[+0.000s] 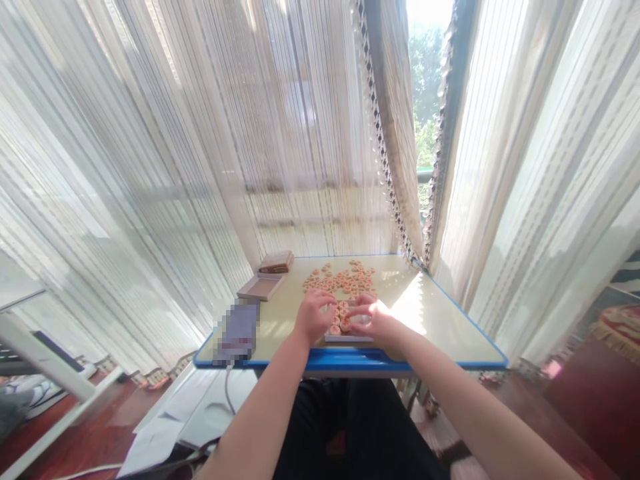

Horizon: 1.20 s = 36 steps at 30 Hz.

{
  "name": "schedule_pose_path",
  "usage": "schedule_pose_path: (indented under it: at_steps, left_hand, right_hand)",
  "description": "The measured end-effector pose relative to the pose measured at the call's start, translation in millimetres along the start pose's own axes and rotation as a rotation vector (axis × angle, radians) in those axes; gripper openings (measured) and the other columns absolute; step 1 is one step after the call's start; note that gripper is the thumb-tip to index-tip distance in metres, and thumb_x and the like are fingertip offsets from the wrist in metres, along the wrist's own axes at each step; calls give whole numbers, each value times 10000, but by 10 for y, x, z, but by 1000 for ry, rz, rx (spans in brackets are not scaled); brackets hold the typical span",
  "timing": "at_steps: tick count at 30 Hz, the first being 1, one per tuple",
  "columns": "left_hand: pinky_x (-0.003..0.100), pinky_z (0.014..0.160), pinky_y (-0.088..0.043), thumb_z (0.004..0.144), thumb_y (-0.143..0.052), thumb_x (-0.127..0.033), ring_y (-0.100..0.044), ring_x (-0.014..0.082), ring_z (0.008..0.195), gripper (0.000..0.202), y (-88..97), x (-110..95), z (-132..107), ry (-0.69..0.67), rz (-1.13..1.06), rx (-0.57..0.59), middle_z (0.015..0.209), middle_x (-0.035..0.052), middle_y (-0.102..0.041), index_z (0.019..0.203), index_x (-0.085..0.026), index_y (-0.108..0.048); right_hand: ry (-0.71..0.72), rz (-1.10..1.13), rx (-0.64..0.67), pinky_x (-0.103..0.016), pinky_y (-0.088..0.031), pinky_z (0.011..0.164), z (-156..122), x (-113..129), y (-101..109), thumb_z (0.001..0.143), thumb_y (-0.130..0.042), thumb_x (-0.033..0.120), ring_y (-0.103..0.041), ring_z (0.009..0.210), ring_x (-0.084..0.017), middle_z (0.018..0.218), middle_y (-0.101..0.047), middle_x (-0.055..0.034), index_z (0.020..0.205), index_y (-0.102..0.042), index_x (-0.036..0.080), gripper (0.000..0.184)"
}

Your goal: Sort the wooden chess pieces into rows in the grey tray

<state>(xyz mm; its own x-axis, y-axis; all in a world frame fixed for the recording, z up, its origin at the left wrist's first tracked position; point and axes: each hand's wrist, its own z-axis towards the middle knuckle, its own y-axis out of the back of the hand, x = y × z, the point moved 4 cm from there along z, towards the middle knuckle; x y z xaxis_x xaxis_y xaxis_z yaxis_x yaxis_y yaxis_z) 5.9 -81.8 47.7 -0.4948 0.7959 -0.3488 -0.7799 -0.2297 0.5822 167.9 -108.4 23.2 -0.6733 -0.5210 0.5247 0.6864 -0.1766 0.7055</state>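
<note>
A shallow open box (349,338) stands at the front edge of the table, with round wooden Chinese chess pieces (335,330) lying in rows in its left part. My left hand (316,313) rests over the box's left side, its fingers apart and bent beside the pieces. From the right, my right hand (371,318) reaches into the box, thumb and fingertips closed around a piece (345,321) in the second row. Its fingers partly cover the box's right part. Just beyond the box, many loose chess pieces (345,280) with red marks lie scattered.
The cream table (440,333) has a blue rim. At its left lie an open box lid (261,287), a brown folded item (277,261) and a blurred-out device (239,331) with a cable. Sheer curtains (310,133) hang behind; papers (165,417) lie below at left.
</note>
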Motion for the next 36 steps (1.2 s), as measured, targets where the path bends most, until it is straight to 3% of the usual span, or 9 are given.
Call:
schedule_pose_path:
  at_steps: [9, 17, 29, 33, 36]
  left_hand:
    - [336, 839, -450, 674, -552, -89, -568, 162, 799, 162, -35, -44, 1, 28, -5, 44, 753, 19, -659, 626, -194, -666]
    - [325, 811, -455, 682, -558, -109, -557, 159, 777, 154, -31, -80, -6, 0, 11, 31, 731, 25, -655, 587, -185, -653]
    - [312, 800, -458, 689, -544, -127, -566, 162, 783, 144, -31, -39, -8, 40, 16, 22, 739, 26, -660, 591, -183, -632]
    - [325, 825, -446, 709, -538, -161, -571, 168, 794, 149, -22, -2, -1, 42, 76, -11, 747, 24, -659, 595, -192, -628]
    - [356, 863, -424, 719, -537, -197, -571, 186, 824, 155, 9, 80, 9, 116, 193, -91, 780, 26, -665, 591, -199, -624]
  right_hand:
    - [55, -55, 6, -344, -441, 839, -10, -4, 5, 675, -662, 480, -489, 920, -204, 885, -523, -46, 832, -717, 274, 265]
    - [121, -68, -24, -333, -451, 807, 3, -3, -15, 691, -662, 445, -494, 871, -193, 839, -529, -41, 822, -709, 265, 227]
    - [77, -69, 33, -308, -445, 808, -19, 111, 37, 734, -621, 429, -522, 880, -182, 860, -574, -36, 862, -701, 264, 224]
    - [83, -38, 28, -296, -444, 813, -18, 162, 66, 737, -619, 422, -535, 887, -180, 854, -581, -37, 837, -703, 257, 210]
    - [93, -14, 22, -292, -444, 807, -17, 148, 61, 735, -616, 413, -546, 880, -175, 876, -594, -38, 860, -696, 250, 220]
